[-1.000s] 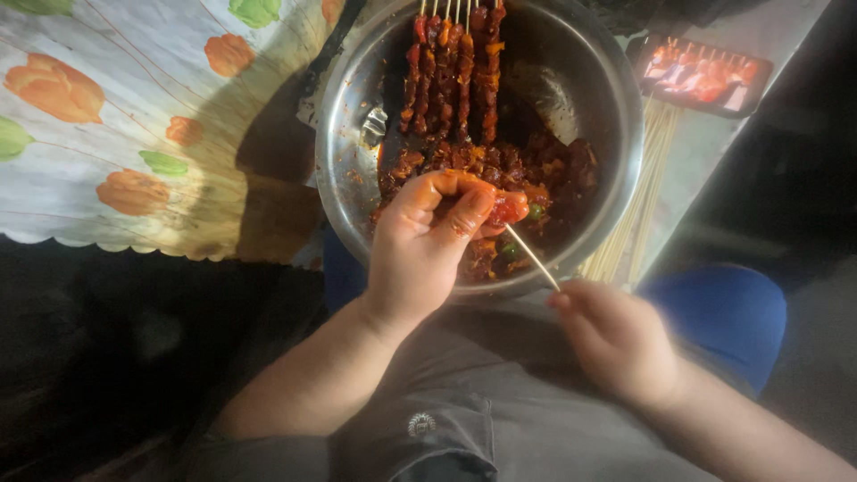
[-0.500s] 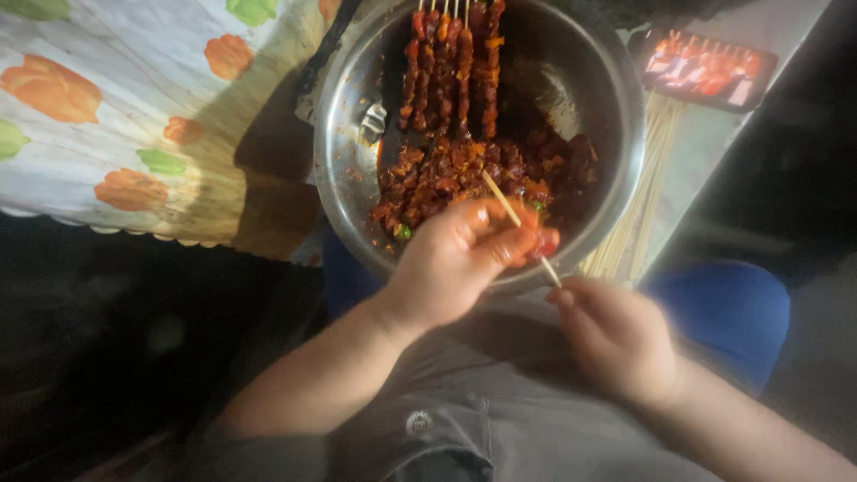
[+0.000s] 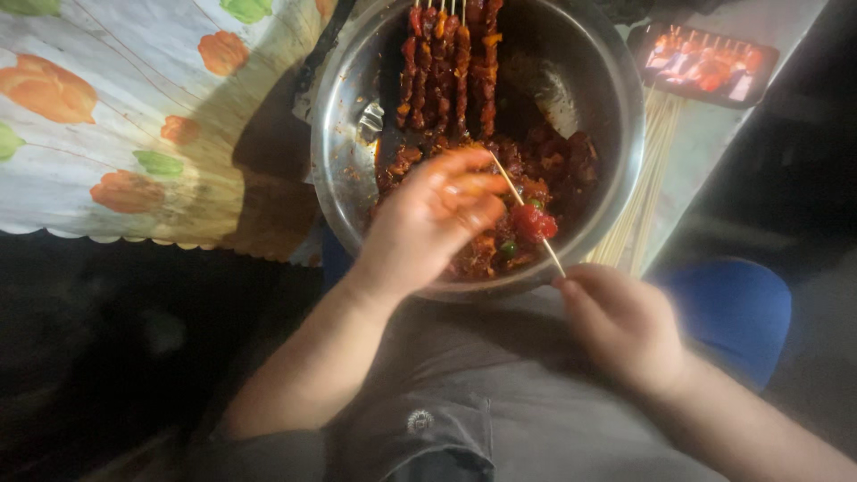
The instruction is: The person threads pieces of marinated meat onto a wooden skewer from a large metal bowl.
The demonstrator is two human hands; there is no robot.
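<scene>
Our fingers on the right hand point(image 3: 625, 326) pinch the near end of a thin wooden skewer point(image 3: 528, 216), while the left hand point(image 3: 433, 223) has shifted from half a second ago, its fingers now closed on the red meat piece point(image 3: 536, 223) threaded there. The skewer slants over the steel bowl point(image 3: 344, 134), which holds marinated meat chunks point(image 3: 558, 165) and finished skewers point(image 3: 451, 67) leaning on the far rim. Bare skewers point(image 3: 647, 170) lie on the worktop.

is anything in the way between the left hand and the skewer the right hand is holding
Nothing visible. The left hand is already at the thin wooden skewer, fingers on the red piece threaded on it, above the steel bowl of marinated meat. The right hand pinches the skewer's near end.
</scene>
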